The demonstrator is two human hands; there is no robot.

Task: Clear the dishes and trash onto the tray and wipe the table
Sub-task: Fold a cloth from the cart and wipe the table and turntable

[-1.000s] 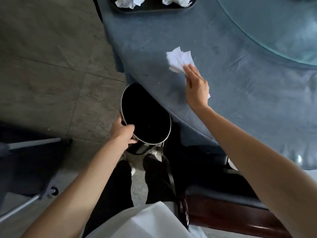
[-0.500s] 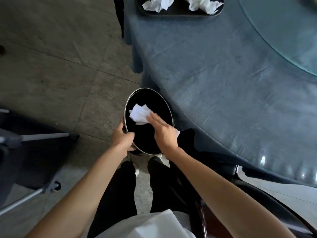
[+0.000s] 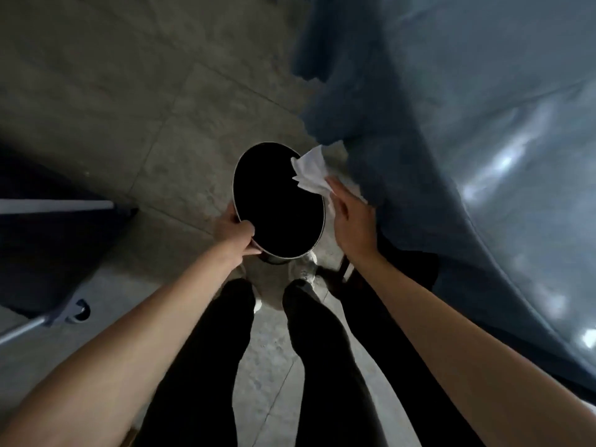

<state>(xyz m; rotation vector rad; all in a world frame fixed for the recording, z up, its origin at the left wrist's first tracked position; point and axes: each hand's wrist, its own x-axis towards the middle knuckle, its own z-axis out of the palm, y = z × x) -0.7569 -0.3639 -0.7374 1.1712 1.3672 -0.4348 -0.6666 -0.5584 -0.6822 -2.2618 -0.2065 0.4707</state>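
Left hand [image 3: 237, 232] is gripping the bin [image 3: 279, 201] rim, right hand [image 3: 350, 221] is pinching the tissue [image 3: 311, 172] over the edge, probably dropping outside.

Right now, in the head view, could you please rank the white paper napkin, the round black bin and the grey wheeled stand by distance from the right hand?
1. White paper napkin: under the fingertips of the right hand, over the bin's far right rim.
2. Round black bin: just left of that hand, gripped by the left hand.
3. Grey wheeled stand: far left, on the floor.
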